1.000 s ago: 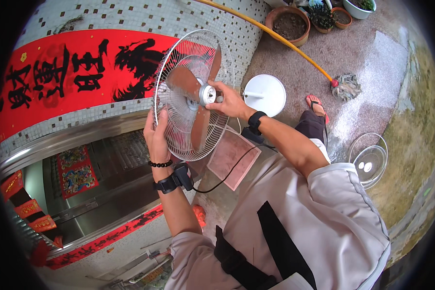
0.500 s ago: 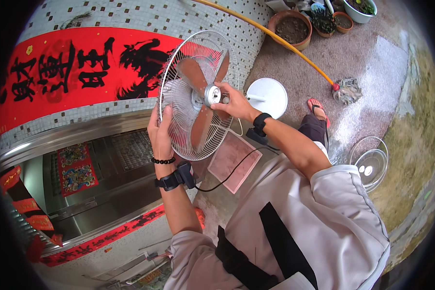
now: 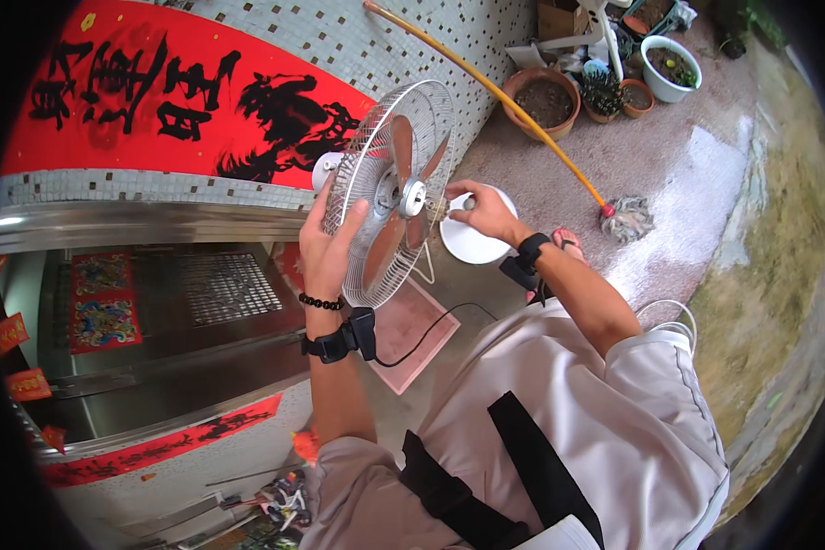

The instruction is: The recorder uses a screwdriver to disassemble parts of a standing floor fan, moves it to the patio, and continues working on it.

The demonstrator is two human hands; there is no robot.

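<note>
A fan [image 3: 376, 247] with brown blades and a white wire rear guard stands upright in front of me, its front uncovered. My left hand [image 3: 332, 252] grips the guard's left rim, thumb in front and fingers behind. At the blades' centre is a silver hub [image 3: 414, 196]. My right hand [image 3: 488, 215] is just right of the guard, apart from the hub. Its thumb and fingers are pinched around a small round grey piece [image 3: 468, 203], too small to identify. Below lies the fan's white round base [image 3: 472, 243], partly hidden by my right hand.
A mop [image 3: 559, 151] with a yellow pole leans across the far side. Several potted plants [image 3: 545, 99] stand behind it. A red banner [image 3: 183, 101] hangs on the tiled wall. A pink floor tile [image 3: 412, 321] lies below the fan. A white ring [image 3: 674, 307] shows beside my right shoulder.
My right hand has drawn away from the hub to the right, fingers pinched. The fan has turned so its face points more to the right, my left hand still on the guard. My view has shifted.
</note>
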